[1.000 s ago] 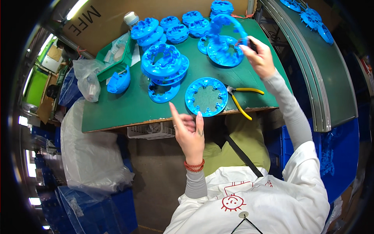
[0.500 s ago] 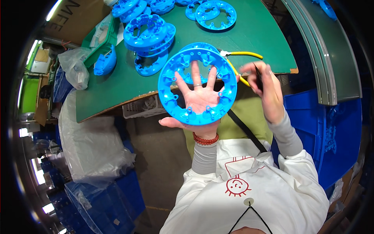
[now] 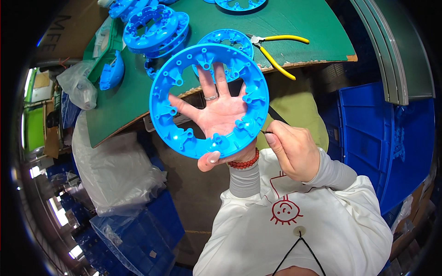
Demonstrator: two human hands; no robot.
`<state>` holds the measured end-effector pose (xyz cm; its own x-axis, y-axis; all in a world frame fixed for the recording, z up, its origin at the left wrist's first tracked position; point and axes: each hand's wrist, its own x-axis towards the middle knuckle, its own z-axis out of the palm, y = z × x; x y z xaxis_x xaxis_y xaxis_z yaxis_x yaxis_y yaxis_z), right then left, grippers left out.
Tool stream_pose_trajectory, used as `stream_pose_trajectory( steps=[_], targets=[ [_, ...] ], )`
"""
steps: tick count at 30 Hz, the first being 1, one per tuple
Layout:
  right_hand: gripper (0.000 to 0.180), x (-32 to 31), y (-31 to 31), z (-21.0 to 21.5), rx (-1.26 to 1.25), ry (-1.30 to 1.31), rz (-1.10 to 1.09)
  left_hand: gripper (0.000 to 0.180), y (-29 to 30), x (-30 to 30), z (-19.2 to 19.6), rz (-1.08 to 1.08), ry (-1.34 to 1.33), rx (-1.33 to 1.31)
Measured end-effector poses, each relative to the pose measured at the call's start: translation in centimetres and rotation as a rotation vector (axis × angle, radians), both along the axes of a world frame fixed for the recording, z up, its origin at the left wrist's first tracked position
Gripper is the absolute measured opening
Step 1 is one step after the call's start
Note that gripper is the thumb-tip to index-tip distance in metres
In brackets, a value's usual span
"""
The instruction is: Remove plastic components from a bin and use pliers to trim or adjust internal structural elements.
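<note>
A blue plastic ring (image 3: 161, 99) with small screw posts round its inner side is held up in front of me. My left hand (image 3: 223, 112) supports it from behind, fingers spread and seen through the opening, thumb over the lower rim. My right hand (image 3: 294, 149) is closed round a thin dark tool (image 3: 266, 132), most of which the fingers hide. Its tip is at the ring's lower right edge; whether it touches cannot be made out. Behind the held ring, another blue ring (image 3: 225, 36) lies on the table. Beside that are cutting pliers (image 3: 287, 37) with yellow handles, spread apart.
The green table (image 3: 299, 20) has a worn front edge. Blue ring parts (image 3: 152, 30) are stacked at its far left, near a green tray (image 3: 99, 66) and a curved blue part (image 3: 112, 71). A blue bin (image 3: 368, 133) stands at right, bagged material (image 3: 115, 175) at left.
The held ring has moved left and nearer, and my left thumb now lies over its rim. My right hand has come down and left, bringing the dark tool to the ring's edge.
</note>
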<state>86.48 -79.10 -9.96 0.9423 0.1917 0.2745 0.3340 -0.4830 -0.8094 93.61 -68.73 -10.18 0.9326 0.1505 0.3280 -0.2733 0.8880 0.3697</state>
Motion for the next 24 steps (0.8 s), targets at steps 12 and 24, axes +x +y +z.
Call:
stream_pose_trajectory(
  steps=[12, 24],
  targets=[
    [0.021, 0.6, 0.9, -0.5, -0.134, -0.009, -0.08, 0.111, -0.1, -0.1, -0.5, 0.187, -0.017, 0.056],
    [0.011, 1.0, -0.1, -1.2, 0.177, -0.023, 0.028, 0.103, 0.4, -0.4, -0.2, 0.201, 0.101, 0.163]
  ],
)
